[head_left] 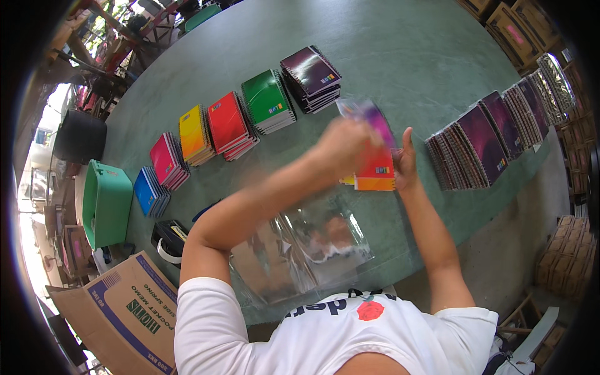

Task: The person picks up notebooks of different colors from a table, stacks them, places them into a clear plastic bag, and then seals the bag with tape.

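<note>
Mixed-colour rectangular notebooks [379, 167], right of centre, appear partly gathered. Right hand [406, 167] at edge: thumb raised, fingers partly hidden. Left hand [345, 145]: blurred, grip indeterminate. Ungathered: single-colour spiral-bound notebook stacks [267, 100], upper centre-left.

Your bundle of notebooks [377, 164] shows purple, red, orange and a sliver of yellow. The other notebooks before you come in a blue stack [149, 191], pink stack [164, 157], yellow stack [192, 130], streaky red stack [227, 119], green stack [265, 95] and dark purple stack [310, 70]. Your table [406, 56] is dull green, your bin [114, 200] mint. You wear a white shirt [262, 340] patterned with a red rose [370, 308] and dark lettering.
</note>
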{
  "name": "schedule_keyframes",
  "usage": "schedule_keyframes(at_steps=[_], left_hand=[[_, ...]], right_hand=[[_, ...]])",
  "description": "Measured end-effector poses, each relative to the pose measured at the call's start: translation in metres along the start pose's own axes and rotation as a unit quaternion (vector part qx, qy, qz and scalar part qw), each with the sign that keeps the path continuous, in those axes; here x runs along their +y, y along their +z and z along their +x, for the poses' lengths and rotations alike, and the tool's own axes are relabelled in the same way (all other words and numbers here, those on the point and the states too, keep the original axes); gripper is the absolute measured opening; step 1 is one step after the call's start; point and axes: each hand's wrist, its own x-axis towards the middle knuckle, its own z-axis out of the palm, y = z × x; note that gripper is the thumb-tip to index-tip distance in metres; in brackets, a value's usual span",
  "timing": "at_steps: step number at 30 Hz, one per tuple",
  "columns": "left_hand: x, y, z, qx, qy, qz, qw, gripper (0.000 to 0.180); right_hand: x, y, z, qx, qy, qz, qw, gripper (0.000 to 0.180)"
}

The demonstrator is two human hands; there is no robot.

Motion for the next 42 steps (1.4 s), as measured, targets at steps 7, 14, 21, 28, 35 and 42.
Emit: schedule_keyframes(at_steps=[7, 14, 21, 28, 35, 42], left_hand=[[-0.114, 0.032, 0.006, 0.143, -0.239, 0.196, 0.94, 0.02], [-0.025, -0.033, 0.007, 0.092, -0.134, 0.123, 0.979, 0.009], [0.085, -0.033, -0.113, 0.049, 0.084, 0.048, 0.994, 0.06], [0.14, -0.013, -0.215, 0.236, -0.359, -0.389, 0.815, 0.088], [0.17, 0.032, -0.264, 0.375, -0.503, -0.37, 0.685, 0.103], [0.182, 0.034, -0.296, 0.34, -0.514, -0.26, 0.743, 0.094]], right_hand=[[0.004, -0.02, 0.003, -0.048, 0.017, -0.019, 0.999, 0.043], [0.003, -0.015, -0.008, -0.017, -0.003, -0.018, 1.0, 0.046], [0.037, 0.028, -0.036, -0.123, 0.176, -0.086, 0.973, 0.044], [0.096, 0.077, -0.03, -0.237, 0.066, -0.395, 0.885, 0.09], [0.216, 0.037, -0.06, -0.187, -0.156, -0.555, 0.796, 0.109], [0.216, 0.051, -0.061, -0.311, -0.179, -0.52, 0.775, 0.113]])
